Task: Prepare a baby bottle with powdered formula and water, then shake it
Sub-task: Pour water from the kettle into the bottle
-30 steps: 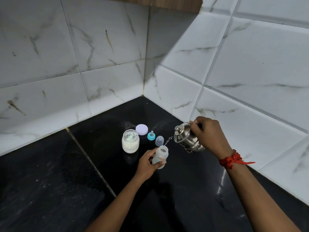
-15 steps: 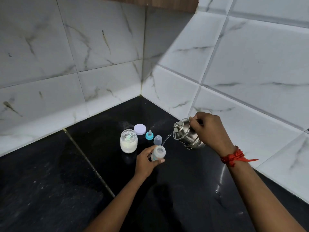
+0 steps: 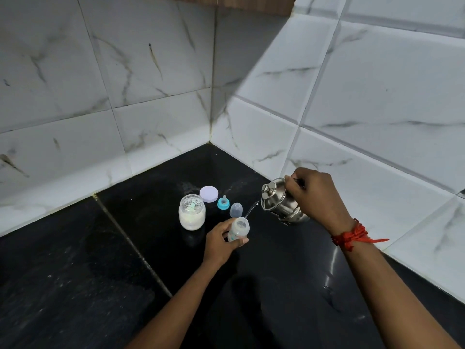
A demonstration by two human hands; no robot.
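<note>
1. Head view: left hand [image 3: 221, 241] grips open bottle [image 3: 239, 229] on surface [image 3: 75, 273]; right hand [image 3: 317, 197] grips tilted steel kettle [image 3: 279, 201], water streaming in.
2. Left to do: teat [image 3: 223, 202], cap, shaking (powder unclear).

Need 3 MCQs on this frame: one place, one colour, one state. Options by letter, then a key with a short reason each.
1. Where is the lilac lid relative to the powder jar?
A) screwed onto it
B) on the counter just behind it
C) dropped inside it

2. What colour is the nipple ring?
A) teal
B) red
C) yellow

3. What state is the baby bottle in?
A) capped, lying on its side
B) open, gripped by the left hand, taking water
C) open, standing alone and untouched

Key:
1 B: the lid lies flat on the black surface and the jar's mouth is open.
2 A: the ring is plainly teal.
3 B: the right hand tilts the steel pot and a thin stream reaches the bottle's mouth.
</note>
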